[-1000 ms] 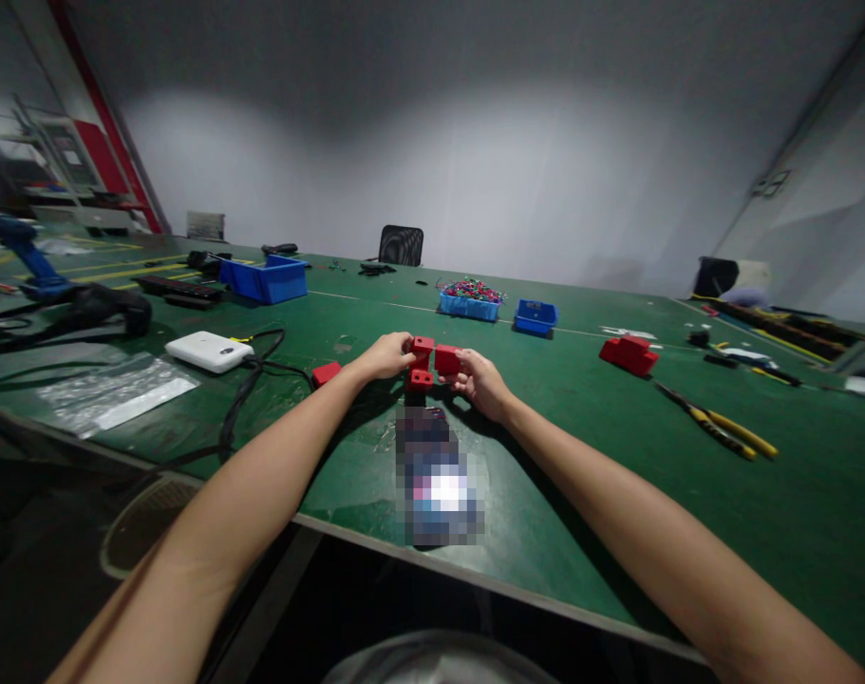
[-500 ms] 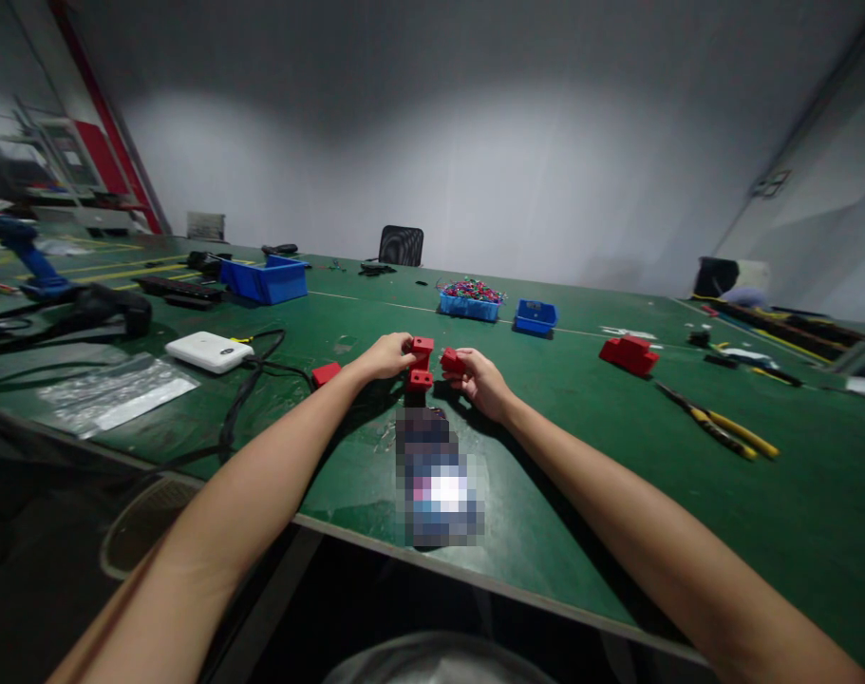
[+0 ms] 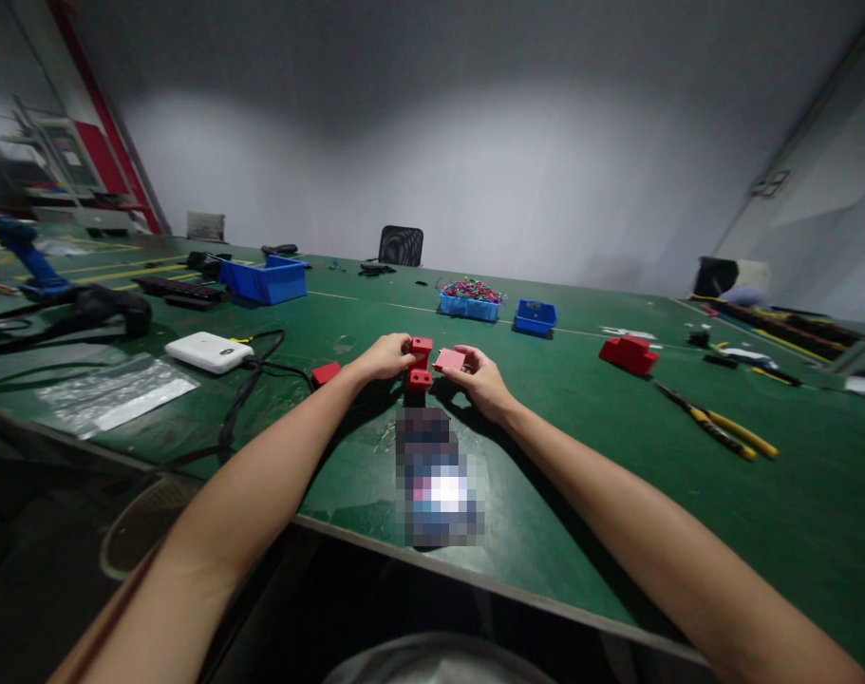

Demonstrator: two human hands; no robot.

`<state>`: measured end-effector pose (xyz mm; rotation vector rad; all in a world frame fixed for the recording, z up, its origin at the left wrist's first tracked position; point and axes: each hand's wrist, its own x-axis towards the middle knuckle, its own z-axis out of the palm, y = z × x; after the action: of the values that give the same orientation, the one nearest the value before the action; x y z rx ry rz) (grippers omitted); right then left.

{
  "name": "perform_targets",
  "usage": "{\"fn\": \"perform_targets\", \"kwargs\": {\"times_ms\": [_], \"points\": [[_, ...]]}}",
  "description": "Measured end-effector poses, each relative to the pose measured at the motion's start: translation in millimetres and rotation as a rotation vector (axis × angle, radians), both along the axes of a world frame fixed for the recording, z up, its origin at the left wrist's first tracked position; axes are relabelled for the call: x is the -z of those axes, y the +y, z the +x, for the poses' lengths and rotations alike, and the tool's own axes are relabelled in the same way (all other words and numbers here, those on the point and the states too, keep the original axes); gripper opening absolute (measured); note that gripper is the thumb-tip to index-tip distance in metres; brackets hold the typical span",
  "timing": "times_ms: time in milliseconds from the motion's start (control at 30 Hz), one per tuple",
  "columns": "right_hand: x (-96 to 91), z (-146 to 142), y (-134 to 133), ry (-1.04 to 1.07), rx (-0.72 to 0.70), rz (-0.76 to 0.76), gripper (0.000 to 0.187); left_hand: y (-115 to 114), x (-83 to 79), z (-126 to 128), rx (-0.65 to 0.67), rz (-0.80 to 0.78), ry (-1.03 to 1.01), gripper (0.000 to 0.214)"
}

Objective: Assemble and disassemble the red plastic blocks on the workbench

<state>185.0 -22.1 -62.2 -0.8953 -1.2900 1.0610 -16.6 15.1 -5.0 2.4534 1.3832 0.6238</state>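
Both my hands meet over the middle of the green table [image 3: 603, 456]. My left hand [image 3: 384, 357] is closed on a red bracket-shaped part [image 3: 421, 365] that stands on the table. My right hand [image 3: 480, 378] pinches a small red block [image 3: 449, 360], its flat pale-red face turned up, held right beside the bracket. Another small red piece [image 3: 325, 373] lies on the table left of my left wrist.
A blurred-out object [image 3: 438, 475] lies near the table's front edge. A white box [image 3: 208, 351] with black cables sits at the left, blue bins [image 3: 264, 279] [image 3: 469, 304] [image 3: 535, 316] further back, a red part [image 3: 629, 353] and yellow-handled pliers [image 3: 717, 429] at the right.
My right hand has turned the small red block so its flat face points up and has brought it closer to the bracket. My left hand has stayed put.
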Motion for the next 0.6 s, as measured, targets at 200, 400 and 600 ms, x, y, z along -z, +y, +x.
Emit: {"fn": "perform_targets", "kwargs": {"times_ms": [200,400,600], "points": [[-3.1,-5.2,-4.1,-0.128,-0.007,0.147,0.05,-1.1,-1.1,0.1,-0.03,0.015,0.038,0.028],[-1.3,-6.7,-3.8,-0.208,0.002,0.271,0.047,-3.8,-2.5,1.0,-0.066,0.025,0.018,0.024],[-2.0,-9.6,-8.2,-0.319,0.111,0.362,0.049,-4.0,-3.4,2.2,-0.063,0.04,0.025,0.027]]}}
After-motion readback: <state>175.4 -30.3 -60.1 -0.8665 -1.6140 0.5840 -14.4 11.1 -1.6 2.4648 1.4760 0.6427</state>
